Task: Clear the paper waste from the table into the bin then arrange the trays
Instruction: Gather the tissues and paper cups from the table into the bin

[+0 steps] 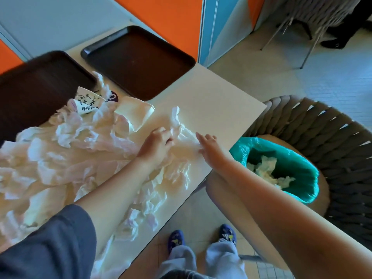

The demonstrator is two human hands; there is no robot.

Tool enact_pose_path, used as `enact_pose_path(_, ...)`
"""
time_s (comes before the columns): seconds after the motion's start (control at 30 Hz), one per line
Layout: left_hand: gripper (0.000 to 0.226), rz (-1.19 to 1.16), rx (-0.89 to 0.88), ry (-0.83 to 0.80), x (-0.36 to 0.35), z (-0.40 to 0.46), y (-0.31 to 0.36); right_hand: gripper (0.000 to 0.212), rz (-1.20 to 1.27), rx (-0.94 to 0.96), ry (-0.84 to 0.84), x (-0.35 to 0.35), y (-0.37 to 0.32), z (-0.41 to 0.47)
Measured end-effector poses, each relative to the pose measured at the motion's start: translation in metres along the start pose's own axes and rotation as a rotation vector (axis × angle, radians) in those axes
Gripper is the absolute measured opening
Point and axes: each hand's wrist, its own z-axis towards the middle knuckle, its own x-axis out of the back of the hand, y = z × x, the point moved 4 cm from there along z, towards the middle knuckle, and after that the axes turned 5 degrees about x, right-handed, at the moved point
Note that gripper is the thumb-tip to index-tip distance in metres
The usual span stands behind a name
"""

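Note:
A big heap of crumpled white paper [66,158] covers the left and middle of the pale table [217,101]. My left hand [156,144] is curled into the right edge of the heap and grips a crumpled sheet [177,125]. My right hand [211,147] lies beside it with fingers straight, touching the same paper. Two dark brown trays stand at the far side: one [138,61] in the middle, the other [32,91] at the left, partly under paper. The bin [298,168] with a teal liner stands right of the table and holds some paper.
A printed paper cup [87,101] and a purple item [112,96] lie between the trays and the heap. A woven dark chair [330,137] surrounds the bin. My feet [201,236] stand on the tiled floor below the table edge. A metal-legged chair [308,31] stands far right.

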Motion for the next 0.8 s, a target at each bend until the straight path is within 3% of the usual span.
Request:
enact_pose_path(0.1, 0.012, -0.015, -0.064, 0.048, 0.002, 0.007, 0.009, 0.028, 0.053, -0.073, -0.024, 0.007, 0.008, -0.004)
enact_pose_path(0.23, 0.009, 0.019, -0.124, 0.023, -0.01, 0.024, 0.028, 0.011, -0.059, -0.079, 0.187, 0.038, 0.023, -0.017)
enact_pose_path(0.33, 0.013, -0.001, -0.148, 0.002, -0.025, 0.032, 0.046, 0.022, -0.068, -0.137, 0.143, 0.049, 0.038, -0.032)
enact_pose_path(0.43, 0.036, -0.01, -0.186, -0.013, -0.038, 0.036, 0.067, 0.036, 0.011, -0.202, 0.191, 0.062, 0.057, -0.046)
enact_pose_path(0.53, 0.037, 0.018, -0.245, -0.036, -0.054, 0.042, 0.092, 0.043, -0.012, -0.173, 0.204, 0.073, 0.077, -0.06)
enact_pose_path(0.7, 0.026, -0.036, -0.288, -0.122, -0.089, 0.047, 0.131, 0.033, -0.134, -0.212, 0.088, 0.082, 0.123, -0.082)
enact_pose_path(0.8, 0.019, -0.059, -0.314, -0.181, -0.113, 0.049, 0.152, 0.024, -0.081, -0.244, 0.09, 0.078, 0.152, -0.095)
